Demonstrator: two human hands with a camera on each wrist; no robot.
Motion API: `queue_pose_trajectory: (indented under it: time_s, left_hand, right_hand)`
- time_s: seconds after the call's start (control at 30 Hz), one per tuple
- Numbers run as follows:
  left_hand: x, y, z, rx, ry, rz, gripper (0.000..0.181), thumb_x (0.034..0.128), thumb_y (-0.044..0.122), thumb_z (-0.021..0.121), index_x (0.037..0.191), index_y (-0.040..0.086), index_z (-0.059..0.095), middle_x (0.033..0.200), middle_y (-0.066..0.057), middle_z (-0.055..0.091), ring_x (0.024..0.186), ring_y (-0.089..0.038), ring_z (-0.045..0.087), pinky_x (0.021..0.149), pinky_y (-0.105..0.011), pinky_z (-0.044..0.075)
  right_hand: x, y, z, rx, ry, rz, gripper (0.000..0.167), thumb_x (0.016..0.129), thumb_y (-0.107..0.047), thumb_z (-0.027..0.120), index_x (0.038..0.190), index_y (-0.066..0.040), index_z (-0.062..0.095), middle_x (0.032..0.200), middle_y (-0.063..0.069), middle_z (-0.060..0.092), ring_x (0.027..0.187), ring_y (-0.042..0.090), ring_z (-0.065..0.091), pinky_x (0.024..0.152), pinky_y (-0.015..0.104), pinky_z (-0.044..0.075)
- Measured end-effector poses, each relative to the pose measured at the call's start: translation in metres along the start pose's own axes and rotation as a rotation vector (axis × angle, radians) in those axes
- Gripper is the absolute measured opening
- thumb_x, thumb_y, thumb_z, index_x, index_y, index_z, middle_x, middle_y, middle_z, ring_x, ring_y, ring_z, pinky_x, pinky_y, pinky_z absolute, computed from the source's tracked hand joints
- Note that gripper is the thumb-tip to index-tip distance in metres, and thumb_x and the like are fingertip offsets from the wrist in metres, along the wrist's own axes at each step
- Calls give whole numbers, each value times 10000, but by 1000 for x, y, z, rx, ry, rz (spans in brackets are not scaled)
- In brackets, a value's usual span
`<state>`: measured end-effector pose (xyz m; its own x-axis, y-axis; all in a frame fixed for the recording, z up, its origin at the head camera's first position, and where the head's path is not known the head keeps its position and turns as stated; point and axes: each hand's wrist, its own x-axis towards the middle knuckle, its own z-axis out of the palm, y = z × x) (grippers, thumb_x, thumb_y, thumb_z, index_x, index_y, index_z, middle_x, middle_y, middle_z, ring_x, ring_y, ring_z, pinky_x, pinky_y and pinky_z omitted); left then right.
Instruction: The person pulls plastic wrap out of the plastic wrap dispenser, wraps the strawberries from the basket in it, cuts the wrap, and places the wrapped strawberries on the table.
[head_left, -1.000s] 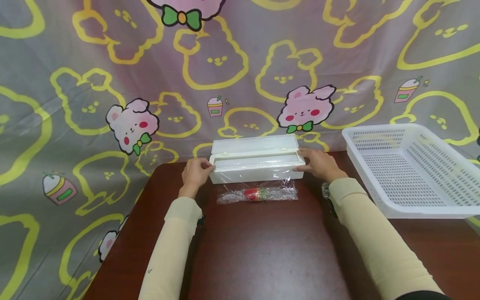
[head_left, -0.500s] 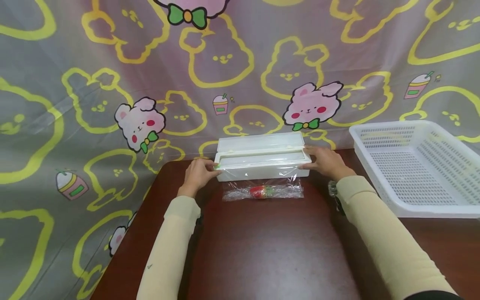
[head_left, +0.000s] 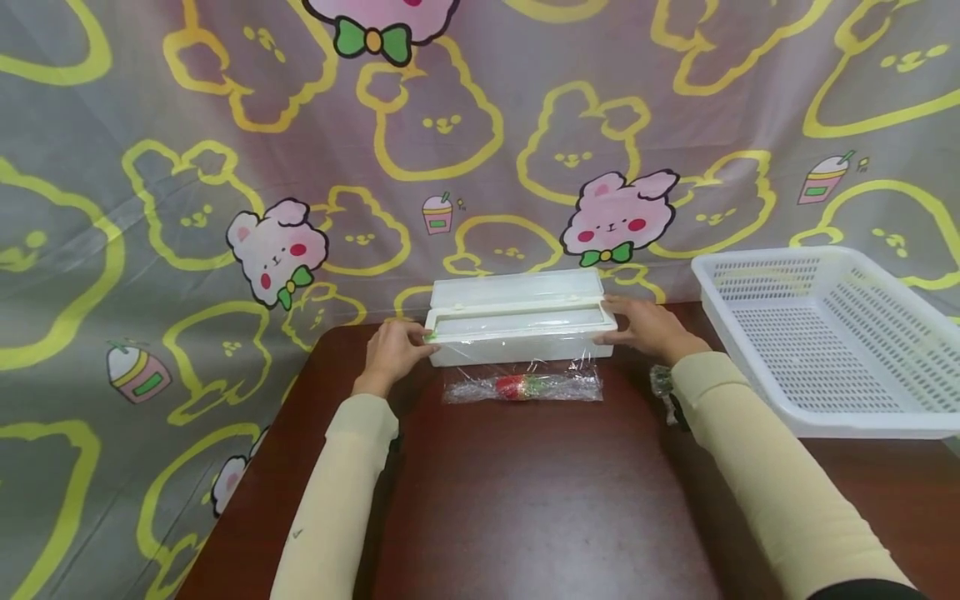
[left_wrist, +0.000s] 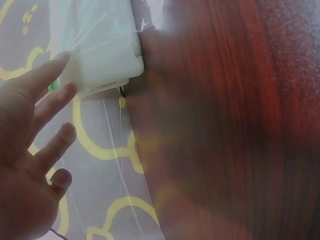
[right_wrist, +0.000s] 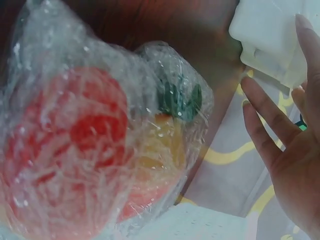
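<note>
A long white cling film dispenser (head_left: 465, 355) sits at the back of the table, its clear lid (head_left: 517, 289) raised behind it. My left hand (head_left: 392, 352) pinches the dispenser's left front corner with thumb and index finger, by a small green piece (left_wrist: 53, 86); the other fingers stay loose. At the opposite end, my right hand (head_left: 648, 327) grips the corner, thumb in front. From the front edge hangs cling film (head_left: 555, 367), leading down to a film-wrapped, fruit-like piece (head_left: 513, 387), red with a green end, lying on the table. It looms large in the right wrist view.
A white perforated plastic basket (head_left: 795, 417) stands on the right of the dark brown table (head_left: 540, 492). Behind the table hangs a grey patterned cloth (head_left: 480, 100), close to the dispenser's lid.
My left thumb and fingers have come further onto the dispenser's left corner, at the green piece. The right hand keeps its grip, and the wrapped piece stays put; the view has shifted slightly.
</note>
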<state>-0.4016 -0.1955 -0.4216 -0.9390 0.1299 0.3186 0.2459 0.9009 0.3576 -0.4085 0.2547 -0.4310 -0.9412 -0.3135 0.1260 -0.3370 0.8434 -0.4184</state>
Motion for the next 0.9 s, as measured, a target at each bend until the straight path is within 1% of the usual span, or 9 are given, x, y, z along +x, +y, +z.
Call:
queue_pose_trajectory:
  time_s: [0.17, 0.27, 0.37, 0.43, 0.5, 0.57, 0.63, 0.77, 0.9]
  left_hand:
    - [-5, -1, -4, 0, -71, 6, 438, 835, 372, 860, 1205, 161, 761, 895, 17, 727, 820, -197, 651, 762, -429, 519]
    - [-9, 1, -10, 21, -112, 57, 654, 842, 395, 848, 1398, 142, 614, 868, 11, 680, 743, -188, 602, 703, -393, 475]
    - [-21, 8, -17, 21, -119, 129, 797, 834, 394, 853, 1489, 136, 480, 877, -38, 629, 700, -195, 536, 642, -371, 416]
    - [-37, 17, -18, 29, -121, 195, 750, 825, 367, 867, 1444, 125, 518, 953, -69, 632, 751, -206, 558, 658, -385, 445]
    - [-56, 28, -12, 73, -157, 268, 655, 823, 328, 872, 1369, 106, 586, 1067, -82, 638, 859, -226, 609, 716, -420, 499]
    - [-71, 37, 0, 181, -196, 351, 558, 834, 316, 863, 1289, 83, 640, 1149, -87, 634, 977, -256, 636, 794, -465, 529]
    - [-81, 45, 13, 313, -215, 400, 454, 867, 306, 832, 1226, 83, 667, 1161, -72, 633, 1033, -278, 644, 828, -483, 538]
    - [-84, 53, 35, 530, -175, 416, 237, 941, 226, 743, 1138, 101, 700, 1086, -63, 639, 1013, -282, 632, 794, -450, 528]
    - [-77, 54, 45, 574, -149, 411, 144, 941, 71, 695, 1059, 137, 745, 1042, -44, 665, 974, -271, 645, 780, -427, 532]
  right_hand:
    - [-3, -3, -7, 46, -78, -26, 912, 875, -447, 803, 1549, 5, 388, 1617, 217, 343, 1477, 469, 300, 1162, 641, 263]
    - [-7, -11, -15, 85, -116, -70, 867, 905, -384, 787, 1549, 24, 372, 1576, 254, 391, 1441, 483, 355, 1154, 648, 278]
    - [-16, -27, -23, 19, -74, -78, 775, 936, -356, 752, 1526, 8, 405, 1504, 271, 468, 1365, 484, 453, 1087, 673, 357]
    - [-27, -41, -22, -71, -8, -74, 687, 941, -356, 737, 1466, -5, 468, 1399, 248, 555, 1234, 434, 570, 992, 645, 458]
    - [-44, -56, -15, -173, 44, -97, 607, 918, -355, 756, 1376, -18, 542, 1300, 209, 609, 1121, 380, 623, 874, 605, 528]
    - [-59, -66, -2, -256, 84, -179, 527, 861, -325, 801, 1253, -30, 609, 1152, 158, 639, 1015, 336, 631, 760, 549, 554]
    - [-70, -72, 14, -336, 109, -295, 469, 797, -277, 847, 1156, -43, 657, 1050, 114, 644, 952, 313, 627, 698, 504, 546]
    - [-73, -74, 46, -490, 150, -439, 286, 761, -180, 837, 983, -71, 693, 972, 85, 628, 926, 315, 614, 674, 463, 525]
    - [-68, -72, 64, -578, 180, -464, 61, 831, -70, 747, 830, -109, 700, 933, 65, 652, 902, 301, 626, 705, 451, 541]
